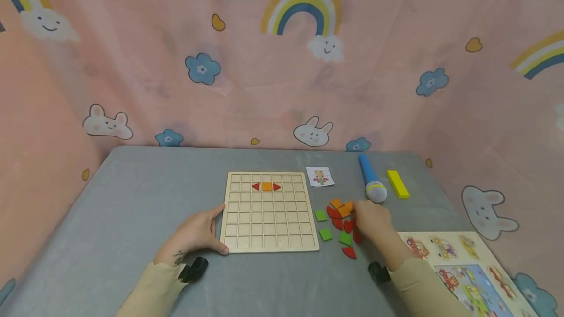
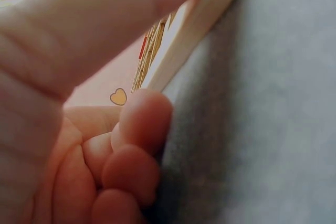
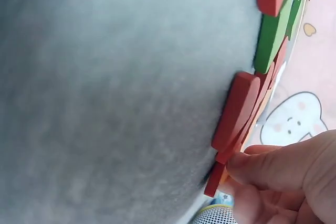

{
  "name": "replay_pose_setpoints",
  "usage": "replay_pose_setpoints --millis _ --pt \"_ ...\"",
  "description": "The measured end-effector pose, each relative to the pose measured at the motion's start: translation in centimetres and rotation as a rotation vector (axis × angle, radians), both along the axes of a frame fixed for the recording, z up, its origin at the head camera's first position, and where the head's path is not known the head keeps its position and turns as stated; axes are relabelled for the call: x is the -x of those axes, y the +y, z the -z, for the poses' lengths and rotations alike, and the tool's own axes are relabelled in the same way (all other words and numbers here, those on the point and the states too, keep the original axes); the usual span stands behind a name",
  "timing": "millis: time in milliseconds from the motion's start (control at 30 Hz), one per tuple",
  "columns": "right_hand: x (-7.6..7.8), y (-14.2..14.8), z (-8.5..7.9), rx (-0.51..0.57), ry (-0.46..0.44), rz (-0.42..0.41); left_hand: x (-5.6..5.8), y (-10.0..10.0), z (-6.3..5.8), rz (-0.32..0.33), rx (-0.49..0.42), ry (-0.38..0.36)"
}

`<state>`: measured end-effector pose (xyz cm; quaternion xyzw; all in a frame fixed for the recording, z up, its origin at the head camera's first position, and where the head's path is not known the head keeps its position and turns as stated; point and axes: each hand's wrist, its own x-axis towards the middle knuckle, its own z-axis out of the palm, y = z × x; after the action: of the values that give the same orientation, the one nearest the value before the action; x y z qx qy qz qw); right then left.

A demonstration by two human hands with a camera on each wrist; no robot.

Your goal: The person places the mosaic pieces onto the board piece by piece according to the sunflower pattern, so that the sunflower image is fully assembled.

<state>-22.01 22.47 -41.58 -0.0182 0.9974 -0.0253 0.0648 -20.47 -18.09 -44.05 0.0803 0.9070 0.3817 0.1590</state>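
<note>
Grid board (image 1: pixel 270 217) flat mid-table (image 1: pixel 119 209); orange tile (image 1: pixel 267 187) between two red triangles (image 1: pixel 256 187) in its second row from the far edge. Left hand (image 1: pixel 194 235): thumb and forefinger spread wide on its left edge, thumb by the near corner, likely steadying it. Right hand (image 1: pixel 374 219): thumb and finger narrowed, pinching an orange square (image 1: pixel 349 206) among loose pieces (image 1: pixel 337 223) off the right edge, probably kept there for short reach. Picture card (image 1: pixel 320 176) beside the far right corner; microphone (image 1: pixel 370 177), yellow block (image 1: pixel 398 184) beyond.

left hand (image 1: pixel 192 235) spreads thumb (image 1: pixel 218 245) and forefinger (image 1: pixel 217 211), while right hand (image 1: pixel 374 220) apparently pinches
</note>
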Motion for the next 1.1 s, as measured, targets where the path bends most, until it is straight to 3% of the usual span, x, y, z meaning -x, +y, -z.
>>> replay_pose_setpoints --millis 233,367,433,533,633,700,933,1100 --pt "0.4 -0.3 -0.8 0.024 -0.05 0.038 0.1 -0.1 0.1 0.007 -0.002 -0.003" --pt "1.0 -1.7 -2.2 0.147 -0.084 0.055 0.2 -0.2 0.3 0.022 -0.007 -0.006" --pt "1.7 -3.3 -2.7 0.244 -0.068 0.05 0.2 -0.2 0.4 0.026 -0.006 -0.004" --pt "2.8 -6.5 -2.8 0.493 -0.055 0.04 0.2 -0.2 0.5 0.024 -0.007 -0.002" --pt "3.9 -9.9 -2.0 0.739 -0.075 0.028 0.3 -0.3 0.5 0.022 -0.008 -0.003" --pt "4.5 -12.0 -1.3 0.844 -0.086 0.023 0.3 -0.3 0.5 0.023 -0.009 -0.007" --pt "5.5 -16.4 0.4 0.893 -0.096 0.066 0.4 -0.5 0.7 0.019 -0.053 -0.025" --pt "5.9 -17.5 0.8 0.815 -0.069 0.08 0.5 -0.5 0.9 0.008 -0.088 -0.016"
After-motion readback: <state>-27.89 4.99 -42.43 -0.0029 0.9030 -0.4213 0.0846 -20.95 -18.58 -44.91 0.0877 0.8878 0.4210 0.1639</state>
